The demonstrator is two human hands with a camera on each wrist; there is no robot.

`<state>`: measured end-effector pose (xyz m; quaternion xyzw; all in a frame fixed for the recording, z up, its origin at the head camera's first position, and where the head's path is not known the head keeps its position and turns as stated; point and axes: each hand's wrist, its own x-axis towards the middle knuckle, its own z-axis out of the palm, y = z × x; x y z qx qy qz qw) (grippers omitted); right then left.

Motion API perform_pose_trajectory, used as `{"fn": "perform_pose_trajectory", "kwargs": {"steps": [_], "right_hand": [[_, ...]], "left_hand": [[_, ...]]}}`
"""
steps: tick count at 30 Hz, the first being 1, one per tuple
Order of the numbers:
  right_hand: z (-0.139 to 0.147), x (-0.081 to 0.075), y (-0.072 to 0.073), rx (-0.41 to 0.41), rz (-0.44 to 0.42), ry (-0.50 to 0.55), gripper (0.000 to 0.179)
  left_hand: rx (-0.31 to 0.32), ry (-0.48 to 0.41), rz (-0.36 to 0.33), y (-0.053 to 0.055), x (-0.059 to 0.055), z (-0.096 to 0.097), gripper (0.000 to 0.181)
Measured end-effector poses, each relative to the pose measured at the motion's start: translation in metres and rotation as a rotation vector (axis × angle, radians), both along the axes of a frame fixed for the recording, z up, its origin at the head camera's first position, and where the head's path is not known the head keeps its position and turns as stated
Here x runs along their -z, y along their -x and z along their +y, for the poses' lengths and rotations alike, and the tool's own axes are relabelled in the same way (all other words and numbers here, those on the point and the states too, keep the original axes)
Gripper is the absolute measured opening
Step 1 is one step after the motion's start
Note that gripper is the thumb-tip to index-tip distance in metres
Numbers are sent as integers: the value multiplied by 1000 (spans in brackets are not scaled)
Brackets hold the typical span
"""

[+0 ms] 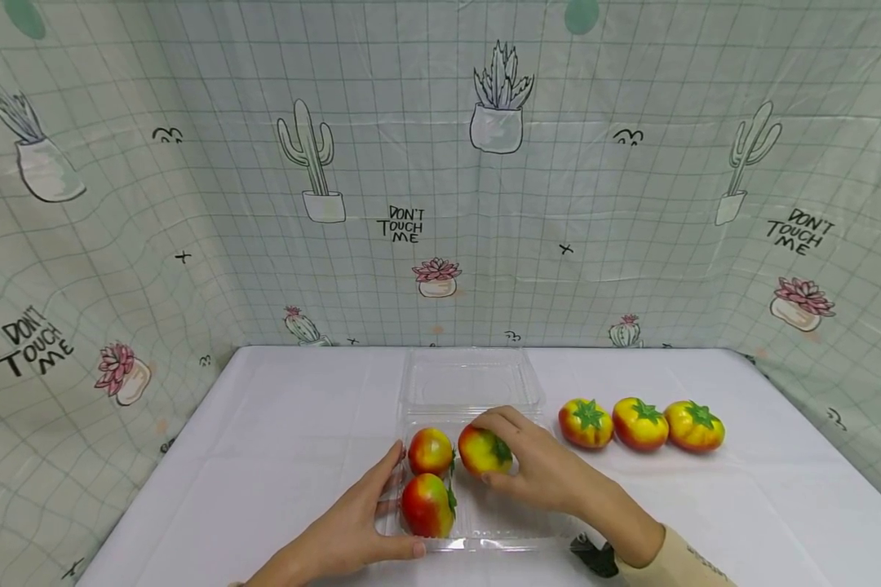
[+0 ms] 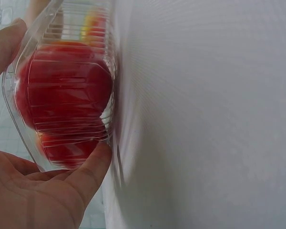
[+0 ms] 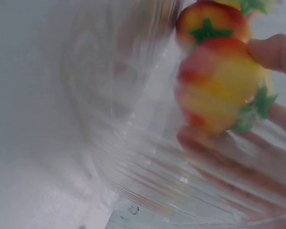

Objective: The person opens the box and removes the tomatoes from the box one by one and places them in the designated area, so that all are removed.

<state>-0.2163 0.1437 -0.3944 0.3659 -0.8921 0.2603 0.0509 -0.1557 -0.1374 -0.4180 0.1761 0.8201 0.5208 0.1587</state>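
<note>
A clear plastic clamshell box point(image 1: 510, 522) stands on the table with its lid point(image 1: 470, 383) folded back. Two red-and-yellow tomatoes, a rear one point(image 1: 430, 452) and a front one point(image 1: 426, 507), sit in its left half. My left hand point(image 1: 345, 522) holds the box at its front left corner, thumb on the front rim and fingers along the left side. In the left wrist view, red fruit point(image 2: 66, 90) shows through the ribbed wall. My right hand point(image 1: 539, 465) grips another tomato point(image 1: 477, 451) over the box's right half, thumb and fingers on opposite sides. Its green calyx point(image 3: 260, 107) faces the palm.
To the right of the box, three more tomatoes stand in a row: a left one point(image 1: 586, 424), a middle one point(image 1: 640, 425) and a right one point(image 1: 695, 426). A dark object point(image 1: 595, 556) lies by my right wrist. Patterned cloth point(image 1: 440, 179) surrounds the white table point(image 1: 294, 408).
</note>
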Motion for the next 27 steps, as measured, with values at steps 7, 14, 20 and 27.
{"fn": "perform_pose_trajectory", "kwargs": {"steps": [7,14,20,27], "right_hand": [[1,-1,-1,8,13,-3,57],[2,-2,0,3,49,-9,59],[3,-5,0,4,66,2,59],[7,-11,0,38,86,-1,58]], "left_hand": [[-3,-1,-14,1,0,0,113],[-5,0,-2,1,0,0,113],[-7,1,-4,1,0,0,113],[-9,6,-15,1,-1,0,113]]}}
